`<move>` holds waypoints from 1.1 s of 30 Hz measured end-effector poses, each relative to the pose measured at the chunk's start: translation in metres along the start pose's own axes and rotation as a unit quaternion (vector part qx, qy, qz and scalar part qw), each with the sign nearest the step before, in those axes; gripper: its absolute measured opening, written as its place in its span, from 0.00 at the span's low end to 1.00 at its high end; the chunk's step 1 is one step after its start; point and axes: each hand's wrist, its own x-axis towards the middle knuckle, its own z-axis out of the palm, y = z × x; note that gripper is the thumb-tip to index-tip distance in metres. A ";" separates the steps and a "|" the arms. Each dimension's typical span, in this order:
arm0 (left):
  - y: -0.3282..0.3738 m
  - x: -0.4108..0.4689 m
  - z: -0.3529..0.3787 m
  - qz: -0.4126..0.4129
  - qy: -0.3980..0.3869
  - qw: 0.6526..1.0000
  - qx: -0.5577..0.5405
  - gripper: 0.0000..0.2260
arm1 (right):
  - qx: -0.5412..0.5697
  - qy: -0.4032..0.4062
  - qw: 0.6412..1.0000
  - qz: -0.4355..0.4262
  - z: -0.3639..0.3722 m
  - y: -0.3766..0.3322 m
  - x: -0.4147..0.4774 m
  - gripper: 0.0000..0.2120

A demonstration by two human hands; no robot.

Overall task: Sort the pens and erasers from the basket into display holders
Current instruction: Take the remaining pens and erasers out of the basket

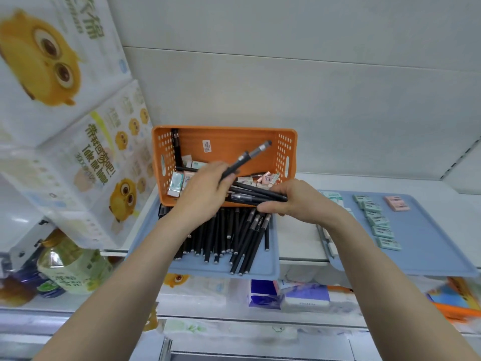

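Above the orange basket (226, 142), the left hand (205, 191) pinched a single black pen (248, 155), seemingly to gather it with the bundle of pens (260, 195) gripped in the right hand (299, 201). Sorted pens (234, 230) lay on the blue tray (260, 267) below; erasers (175, 184) lay in the basket.

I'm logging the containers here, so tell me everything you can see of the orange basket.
The orange basket looks like plastic: rectangular, with perforated end walls, a slot handle in each, and a white label stuck inside. It sits tipped toward the camera, its near edge over the black pens on a blue tray. Inside lie loose pens and wrapped erasers.
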 end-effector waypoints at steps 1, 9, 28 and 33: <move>0.000 0.000 0.000 -0.011 -0.059 0.998 -0.006 0.10 | -0.018 0.003 1.000 -0.006 -0.002 -0.001 0.002 0.10; -0.010 0.002 0.007 -0.119 -0.124 0.965 -0.197 0.08 | 0.186 0.097 0.977 0.032 -0.011 -0.005 0.009 0.11; -0.025 0.001 0.013 -0.256 -0.044 0.900 -0.350 0.11 | 0.286 0.233 0.929 0.025 0.005 -0.010 0.018 0.08; -0.026 0.003 0.018 -0.285 -0.016 0.878 -0.385 0.10 | 0.174 0.432 0.881 -0.085 0.014 -0.022 0.007 0.06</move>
